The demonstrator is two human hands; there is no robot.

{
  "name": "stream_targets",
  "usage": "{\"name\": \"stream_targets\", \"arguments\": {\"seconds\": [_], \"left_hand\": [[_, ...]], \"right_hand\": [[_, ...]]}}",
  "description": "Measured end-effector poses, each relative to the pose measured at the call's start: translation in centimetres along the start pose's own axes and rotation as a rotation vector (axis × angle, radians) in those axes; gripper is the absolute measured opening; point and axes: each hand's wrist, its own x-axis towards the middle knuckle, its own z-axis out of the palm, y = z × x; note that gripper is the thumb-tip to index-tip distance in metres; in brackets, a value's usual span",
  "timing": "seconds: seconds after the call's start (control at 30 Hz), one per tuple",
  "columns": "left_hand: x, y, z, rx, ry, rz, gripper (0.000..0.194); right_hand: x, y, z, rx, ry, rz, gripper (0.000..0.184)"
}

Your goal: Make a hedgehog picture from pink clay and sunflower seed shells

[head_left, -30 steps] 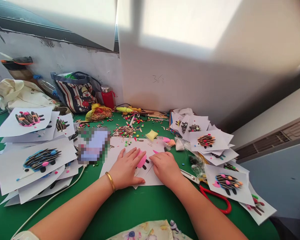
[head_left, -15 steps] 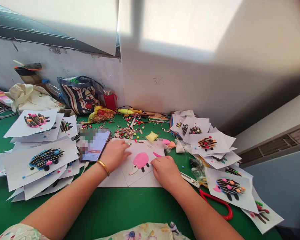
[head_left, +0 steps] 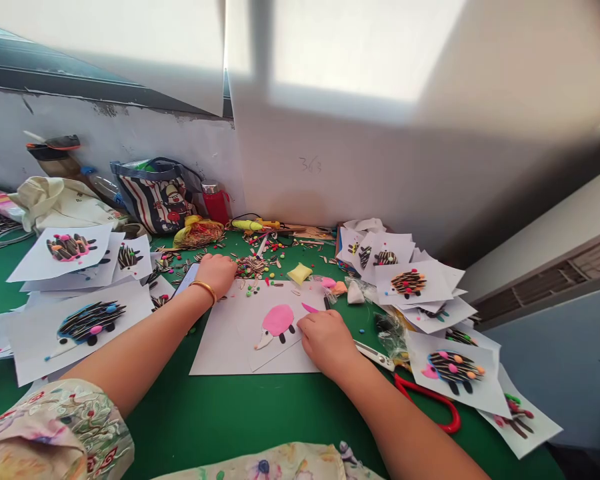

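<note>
A white sheet [head_left: 230,343] lies on the green table [head_left: 240,413] before me, bearing a pink clay hedgehog body [head_left: 277,321] with small black feet. My right hand [head_left: 326,341] rests on the sheet's right edge beside the hedgehog, fingers curled; what they hold, if anything, is hidden. My left hand [head_left: 217,272], with a gold bangle at the wrist, reaches back to the heap of sunflower seeds [head_left: 251,265]. Its fingers are bent down onto the heap's left edge, and their tips are hidden.
Stacks of finished hedgehog sheets lie at left [head_left: 80,320] and right [head_left: 450,367]. Red-handled scissors [head_left: 430,400] lie by my right forearm. A striped bag [head_left: 155,197], a red flask [head_left: 216,202], a yellow glue gun [head_left: 253,225] and coloured beads stand along the wall.
My left hand left the sheet and moved back and left, past the phone, onto the seed heap. The pink hedgehog is now uncovered. My right hand stayed put.
</note>
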Motion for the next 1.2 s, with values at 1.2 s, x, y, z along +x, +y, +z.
{"name": "stream_targets", "arguments": {"seconds": [1.2], "left_hand": [[-0.2, 2.4, -0.4, -0.445, 0.049, -0.176, 0.021]], "right_hand": [[0.7, -0.1, 1.4, -0.011, 0.095, 0.033, 0.022]]}}
